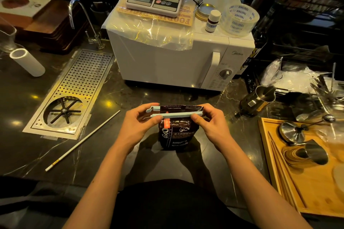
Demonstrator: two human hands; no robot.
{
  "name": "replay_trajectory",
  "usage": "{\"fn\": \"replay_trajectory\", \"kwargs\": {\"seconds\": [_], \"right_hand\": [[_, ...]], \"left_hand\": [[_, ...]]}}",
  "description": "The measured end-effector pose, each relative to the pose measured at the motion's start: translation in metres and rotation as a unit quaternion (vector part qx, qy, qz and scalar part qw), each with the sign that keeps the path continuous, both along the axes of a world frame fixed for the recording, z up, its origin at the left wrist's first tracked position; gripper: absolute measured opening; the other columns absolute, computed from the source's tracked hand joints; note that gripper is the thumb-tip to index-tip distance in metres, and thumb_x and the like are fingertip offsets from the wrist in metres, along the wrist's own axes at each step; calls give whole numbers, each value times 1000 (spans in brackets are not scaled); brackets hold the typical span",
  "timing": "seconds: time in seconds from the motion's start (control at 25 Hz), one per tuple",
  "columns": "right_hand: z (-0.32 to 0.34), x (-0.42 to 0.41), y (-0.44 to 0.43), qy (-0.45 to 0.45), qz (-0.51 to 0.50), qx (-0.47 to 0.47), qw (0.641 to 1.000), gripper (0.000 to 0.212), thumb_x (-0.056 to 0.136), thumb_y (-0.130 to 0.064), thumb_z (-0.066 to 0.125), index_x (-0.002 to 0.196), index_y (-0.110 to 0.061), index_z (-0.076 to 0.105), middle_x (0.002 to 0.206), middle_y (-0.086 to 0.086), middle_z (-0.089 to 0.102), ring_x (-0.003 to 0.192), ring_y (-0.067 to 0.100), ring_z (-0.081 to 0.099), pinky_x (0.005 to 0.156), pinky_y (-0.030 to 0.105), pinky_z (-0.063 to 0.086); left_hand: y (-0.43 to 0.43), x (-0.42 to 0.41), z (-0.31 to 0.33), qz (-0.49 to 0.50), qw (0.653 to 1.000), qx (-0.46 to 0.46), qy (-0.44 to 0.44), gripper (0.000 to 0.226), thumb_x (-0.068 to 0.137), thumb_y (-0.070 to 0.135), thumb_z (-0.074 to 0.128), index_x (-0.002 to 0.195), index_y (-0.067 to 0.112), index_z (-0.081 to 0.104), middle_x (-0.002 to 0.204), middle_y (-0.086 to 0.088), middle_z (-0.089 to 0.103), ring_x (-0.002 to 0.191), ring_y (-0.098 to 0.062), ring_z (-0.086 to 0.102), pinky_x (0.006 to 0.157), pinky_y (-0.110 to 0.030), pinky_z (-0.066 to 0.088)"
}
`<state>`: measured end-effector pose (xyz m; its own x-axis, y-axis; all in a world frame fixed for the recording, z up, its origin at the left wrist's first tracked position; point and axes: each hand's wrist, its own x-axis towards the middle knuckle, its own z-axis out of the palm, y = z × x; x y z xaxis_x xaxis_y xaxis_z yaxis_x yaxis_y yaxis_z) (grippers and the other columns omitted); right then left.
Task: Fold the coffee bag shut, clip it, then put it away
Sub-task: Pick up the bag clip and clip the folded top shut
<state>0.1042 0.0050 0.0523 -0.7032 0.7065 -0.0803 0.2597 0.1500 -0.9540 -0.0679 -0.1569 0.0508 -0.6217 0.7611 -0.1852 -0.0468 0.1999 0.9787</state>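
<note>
A glossy dark coffee bag (176,134) stands upright on the polished marble-veined counter (130,154). The left hand (138,122) and right hand (210,123) pinch a long pale-blue plastic clip (176,114) across its folded top.

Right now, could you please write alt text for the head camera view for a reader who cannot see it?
Two bare hands, the left hand and right hand, hold a pale blue sealing clip across the folded top of a dark coffee bag standing on a black marble counter, before a white microwave.
</note>
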Motion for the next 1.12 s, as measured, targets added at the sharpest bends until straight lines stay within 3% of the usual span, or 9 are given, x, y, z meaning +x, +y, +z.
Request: {"fn": "replay_trajectory", "kwargs": {"seconds": [0.16,0.28,0.4,0.56,0.72,0.8,0.96,1.12], "right_hand": [[-1,-2,-1,-6,-7,3,1000,6,90,-11,66,94,-16,66,95,8,66,94,24,66,76,30,57],[-4,-1,-1,-4,-15,5,1000,8,90,-11,66,96,-7,66,95,14,66,93,28,66,77,35,57],[-3,-2,-1,0,-14,7,1000,6,90,-11,66,95,-14,66,96,11,67,94,27,66,78,38,58],[-1,-4,-1,-1,-12,13,1000,20,90,-12,66,89,-31,63,94,5,67,92,21,66,76,32,58],[0,-6,-1,10,-10,17,1000,22,90,-10,67,85,-31,62,85,-6,62,82,8,62,71,22,54],[1,-7,0,8,-11,18,1000,21,90,-11,67,85,-30,62,85,-5,62,83,10,63,70,21,54],[1,-8,-1,3,-17,27,999,23,91,-13,66,86,-35,60,90,-1,65,92,22,66,75,35,58],[1,-6,-2,1,-17,24,1000,21,91,-12,66,88,-33,61,94,4,65,94,25,66,79,44,58]], "left_hand": [[-1,0,2,31,999,5,24,29,80,11,73,97,34,71,98,13,73,98,-2,68,85,-25,56],[3,2,-1,56,997,-10,55,25,81,13,73,92,35,71,95,14,73,96,-6,69,82,-25,55],[5,1,-2,59,995,-19,73,23,81,14,73,93,34,70,94,13,72,96,-6,67,80,-24,54],[7,-4,-2,45,994,-26,98,24,81,14,74,88,36,69,90,14,71,91,-5,68,78,-24,54],[7,-6,-3,40,991,-28,128,17,81,16,73,92,29,72,89,11,73,87,-4,69,77,-25,57],[8,-6,-3,34,987,-35,155,13,83,19,72,93,27,72,87,10,73,86,-7,69,78,-28,57],[7,-11,0,-12,961,-59,271,16,88,36,67,99,26,71,91,11,71,89,-9,66,76,-40,57],[13,-7,5,-58,963,-55,258,24,83,29,72,105,21,69,97,9,64,91,-4,59,76,-25,51]]}}
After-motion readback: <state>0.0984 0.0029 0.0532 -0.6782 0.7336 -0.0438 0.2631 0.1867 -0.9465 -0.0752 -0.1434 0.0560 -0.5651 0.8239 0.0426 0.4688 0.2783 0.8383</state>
